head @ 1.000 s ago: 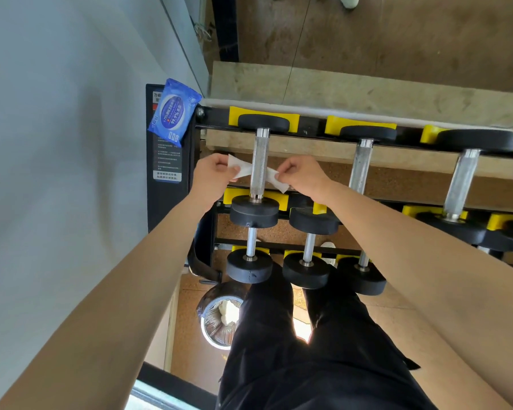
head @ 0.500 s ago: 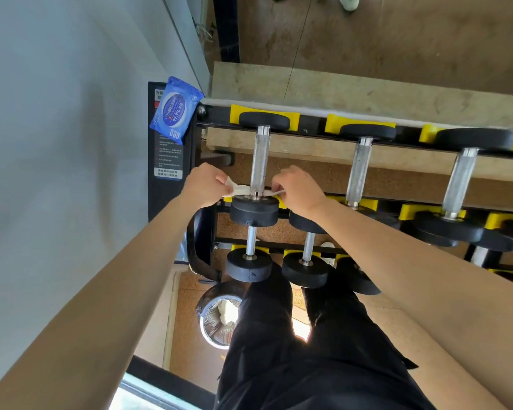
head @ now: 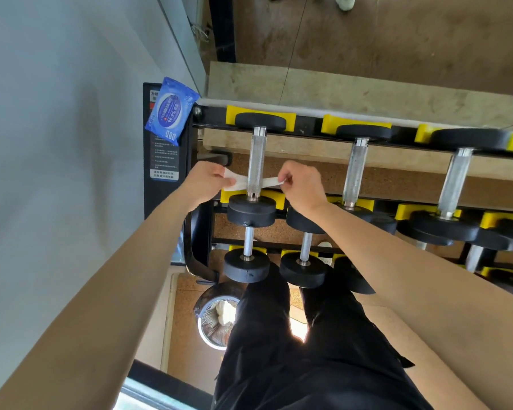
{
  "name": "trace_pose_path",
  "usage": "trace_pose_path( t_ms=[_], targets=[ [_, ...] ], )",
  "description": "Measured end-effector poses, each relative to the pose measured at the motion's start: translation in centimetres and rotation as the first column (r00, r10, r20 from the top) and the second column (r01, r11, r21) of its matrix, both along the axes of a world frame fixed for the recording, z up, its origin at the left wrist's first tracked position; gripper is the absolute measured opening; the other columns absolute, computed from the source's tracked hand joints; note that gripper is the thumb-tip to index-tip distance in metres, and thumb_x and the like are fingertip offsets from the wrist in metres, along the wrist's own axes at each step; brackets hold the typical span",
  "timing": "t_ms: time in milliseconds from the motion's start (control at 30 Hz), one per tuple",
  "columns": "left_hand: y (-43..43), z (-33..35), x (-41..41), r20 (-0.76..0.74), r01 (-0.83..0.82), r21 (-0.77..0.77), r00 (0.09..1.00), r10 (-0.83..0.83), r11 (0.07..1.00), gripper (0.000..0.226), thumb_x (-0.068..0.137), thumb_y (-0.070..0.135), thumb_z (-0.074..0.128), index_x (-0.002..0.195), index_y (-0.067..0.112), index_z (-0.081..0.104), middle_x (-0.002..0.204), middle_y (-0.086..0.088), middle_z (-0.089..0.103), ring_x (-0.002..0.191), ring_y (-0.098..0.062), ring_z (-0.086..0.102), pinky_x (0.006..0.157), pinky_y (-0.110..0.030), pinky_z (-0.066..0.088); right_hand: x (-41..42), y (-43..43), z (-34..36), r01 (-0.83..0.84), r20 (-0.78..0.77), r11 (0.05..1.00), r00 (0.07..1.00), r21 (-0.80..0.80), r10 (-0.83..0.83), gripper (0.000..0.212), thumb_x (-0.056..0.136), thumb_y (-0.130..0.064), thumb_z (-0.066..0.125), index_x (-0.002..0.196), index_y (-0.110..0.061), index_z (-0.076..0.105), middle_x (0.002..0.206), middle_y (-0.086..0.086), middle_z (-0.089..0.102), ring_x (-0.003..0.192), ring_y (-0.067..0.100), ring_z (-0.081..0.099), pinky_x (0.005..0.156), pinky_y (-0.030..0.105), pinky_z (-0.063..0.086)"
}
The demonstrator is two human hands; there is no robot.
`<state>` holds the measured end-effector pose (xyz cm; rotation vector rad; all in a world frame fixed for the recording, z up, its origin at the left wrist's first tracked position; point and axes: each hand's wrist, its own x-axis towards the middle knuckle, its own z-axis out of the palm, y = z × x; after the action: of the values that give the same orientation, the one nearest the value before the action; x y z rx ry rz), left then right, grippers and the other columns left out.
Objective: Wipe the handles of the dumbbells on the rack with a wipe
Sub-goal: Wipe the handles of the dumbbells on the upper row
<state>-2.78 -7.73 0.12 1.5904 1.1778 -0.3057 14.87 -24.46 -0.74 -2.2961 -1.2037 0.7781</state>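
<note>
A white wipe runs behind the knurled silver handle of the leftmost top-row dumbbell, near its lower end. My left hand pinches the wipe's left end, and my right hand pinches its right end, stretching it taut across the handle. The black dumbbell rack carries yellow cradles. Two more top-row handles, one in the middle and one to the right, stand further along.
A blue pack of wipes sits on the rack's left post beside the grey wall. Smaller dumbbells fill the lower rows near my dark trousers. A lined waste bin stands on the floor below the rack.
Both hands slid the wipe down the handle towards the lower weight, then came slightly back up. The view shifted a little.
</note>
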Motion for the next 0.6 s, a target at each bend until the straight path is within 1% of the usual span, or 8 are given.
trace_pose_path(
  t_ms=[67,133,233,300,367,433,500,600],
  targets=[
    [-0.6,-0.1,1.3,0.025,-0.076,-0.002,0.997,0.076,0.997,0.03,0.092,0.022,0.072,0.12,0.008,0.07,0.107,-0.011,0.071,0.103,-0.03,0.067,0.095,-0.045,0.054,0.9,-0.4,0.5,0.131,-0.016,0.991,0.991,-0.007,-0.131,0.013,0.093,-0.005,0.063,0.089,-0.016,0.068,0.084,-0.011,0.062,0.079,0.006,0.059,0.077,0.005,0.039],
    [-0.8,0.0,1.7,0.024,-0.069,-0.019,0.997,0.07,0.997,0.032,0.094,0.021,0.07,0.122,0.007,0.069,0.108,-0.011,0.071,0.104,-0.029,0.066,0.095,-0.044,0.053,1.2,-0.1,0.7,0.202,-0.025,0.979,0.979,-0.02,-0.203,0.012,0.093,-0.004,0.063,0.089,-0.015,0.069,0.084,-0.01,0.063,0.081,0.008,0.059,0.074,0.001,0.035],
    [0.3,-0.1,0.5,0.038,-0.109,-0.009,0.993,0.109,0.994,0.03,0.096,0.023,0.068,0.122,0.008,0.068,0.106,-0.01,0.07,0.093,-0.021,0.064,0.081,-0.034,0.051,0.3,1.6,0.5,0.182,-0.091,0.983,0.979,0.0,-0.181,0.021,0.091,-0.001,0.063,0.084,-0.02,0.066,0.081,-0.011,0.061,0.082,0.01,0.061,0.079,0.019,0.047],
    [1.1,-0.2,-0.1,0.065,-0.179,0.005,0.982,0.179,0.984,0.03,0.095,0.025,0.069,0.12,0.009,0.069,0.101,-0.004,0.07,0.081,-0.012,0.06,0.075,-0.027,0.047,-0.1,2.5,0.4,0.145,-0.115,0.989,0.983,0.009,-0.143,0.022,0.091,0.0,0.062,0.084,-0.021,0.067,0.081,-0.012,0.062,0.081,0.007,0.06,0.078,0.019,0.047],
    [1.1,-0.3,0.7,0.104,-0.247,-0.003,0.964,0.246,0.969,0.03,0.094,0.023,0.07,0.12,0.007,0.07,0.103,-0.004,0.071,0.087,-0.014,0.062,0.083,-0.03,0.048,0.4,2.8,0.4,0.21,-0.121,0.978,0.971,0.022,-0.206,0.021,0.092,0.0,0.062,0.086,-0.018,0.07,0.083,-0.01,0.063,0.079,0.003,0.058,0.073,0.009,0.042],
    [0.5,-0.4,2.4,0.131,-0.261,-0.033,0.956,0.263,0.965,0.031,0.094,0.022,0.07,0.121,0.005,0.069,0.108,-0.006,0.072,0.097,-0.018,0.064,0.091,-0.032,0.048,1.7,2.6,0.5,0.357,-0.12,0.933,0.929,0.044,-0.35,0.021,0.092,0.001,0.062,0.086,-0.018,0.07,0.083,-0.009,0.064,0.076,0.001,0.057,0.068,0.007,0.043],
    [0.0,-0.7,3.9,0.137,-0.248,-0.053,0.958,0.253,0.967,0.038,0.095,0.023,0.07,0.127,0.003,0.066,0.116,-0.009,0.071,0.106,-0.021,0.063,0.095,-0.035,0.048,2.6,2.5,0.5,0.443,-0.099,0.892,0.895,0.087,-0.435,0.023,0.091,0.003,0.062,0.084,-0.019,0.067,0.08,-0.009,0.063,0.074,0.004,0.057,0.072,0.015,0.048],
    [0.6,-0.8,4.0,0.152,-0.326,-0.038,0.932,0.328,0.945,0.031,0.099,0.02,0.063,0.127,0.006,0.065,0.114,-0.004,0.07,0.104,-0.018,0.063,0.094,-0.034,0.048,2.3,3.7,0.4,0.421,-0.137,0.9,0.904,0.114,-0.406,0.021,0.091,0.003,0.06,0.089,-0.017,0.062,0.077,-0.008,0.059,0.073,0.008,0.056,0.071,0.023,0.051]
  ],
)
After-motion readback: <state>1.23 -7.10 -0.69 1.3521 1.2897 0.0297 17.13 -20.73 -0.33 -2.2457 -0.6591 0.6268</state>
